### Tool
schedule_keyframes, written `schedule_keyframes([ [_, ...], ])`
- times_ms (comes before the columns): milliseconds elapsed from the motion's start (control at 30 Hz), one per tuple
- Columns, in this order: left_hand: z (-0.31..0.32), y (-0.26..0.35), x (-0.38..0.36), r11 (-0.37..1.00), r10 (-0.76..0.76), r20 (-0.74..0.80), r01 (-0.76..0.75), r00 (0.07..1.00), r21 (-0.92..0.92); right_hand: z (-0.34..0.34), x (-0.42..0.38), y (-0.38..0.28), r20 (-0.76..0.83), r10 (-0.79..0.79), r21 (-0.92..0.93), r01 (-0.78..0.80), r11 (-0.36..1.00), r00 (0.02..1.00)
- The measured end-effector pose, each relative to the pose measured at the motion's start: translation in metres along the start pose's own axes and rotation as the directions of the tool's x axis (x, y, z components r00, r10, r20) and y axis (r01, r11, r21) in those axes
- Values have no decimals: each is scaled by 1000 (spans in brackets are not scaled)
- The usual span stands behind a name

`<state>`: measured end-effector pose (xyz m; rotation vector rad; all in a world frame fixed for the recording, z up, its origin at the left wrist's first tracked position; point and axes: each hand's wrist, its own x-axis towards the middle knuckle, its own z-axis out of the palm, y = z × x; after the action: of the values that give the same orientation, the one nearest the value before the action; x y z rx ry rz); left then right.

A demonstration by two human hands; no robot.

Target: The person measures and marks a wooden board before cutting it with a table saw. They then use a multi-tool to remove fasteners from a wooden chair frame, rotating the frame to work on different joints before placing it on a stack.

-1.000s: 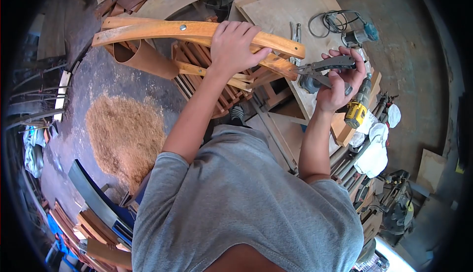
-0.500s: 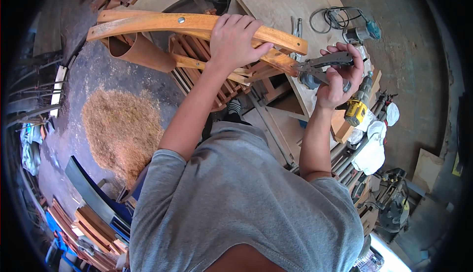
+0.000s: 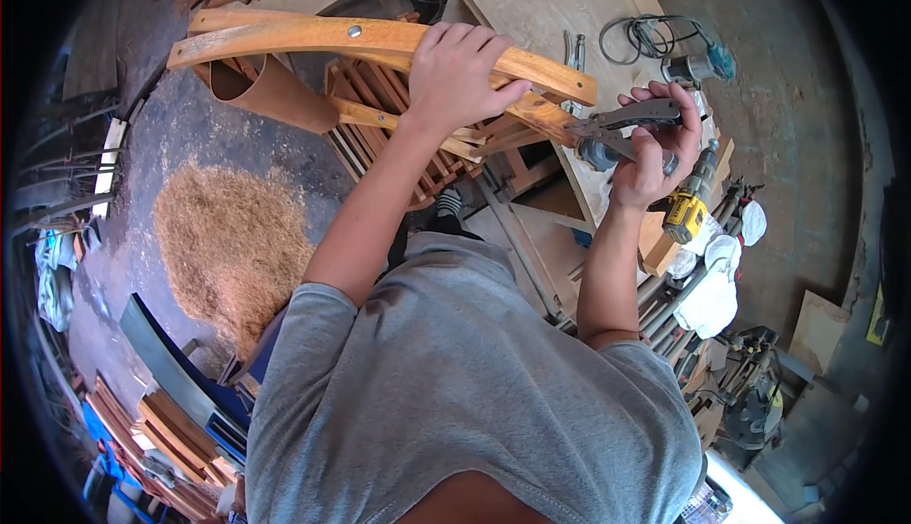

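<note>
Pliers at the rail's end, job mid-way

Upper centre of the frame, the left hand (image 3: 460, 73) is wrapped firmly over the curved wooden rail (image 3: 380, 42) of the chair frame, pinning it in place. To its right, the right hand (image 3: 655, 144) is closed round the handles of the grey pliers (image 3: 622, 125), nose pressed to the rail's right end. Whatever it bites is too small to see, so I judge the work in progress, not done. A yellow drill (image 3: 688, 206) lies unused on the counter (image 3: 541, 16).
</note>
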<state>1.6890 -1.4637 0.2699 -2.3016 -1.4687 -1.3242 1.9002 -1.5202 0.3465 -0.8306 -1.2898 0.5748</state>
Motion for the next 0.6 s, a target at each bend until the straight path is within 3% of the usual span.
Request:
schedule_keyframes([
  [300, 1, -1, 0, 1000, -2, 5, 2, 1000, -9, 10, 9, -11, -3, 74, -167, -74, 983, 997],
  [600, 1, -1, -1, 1000, 2, 8, -2, 1000, -6, 6, 7, 3, 9, 180, 34, -180, 983, 984],
])
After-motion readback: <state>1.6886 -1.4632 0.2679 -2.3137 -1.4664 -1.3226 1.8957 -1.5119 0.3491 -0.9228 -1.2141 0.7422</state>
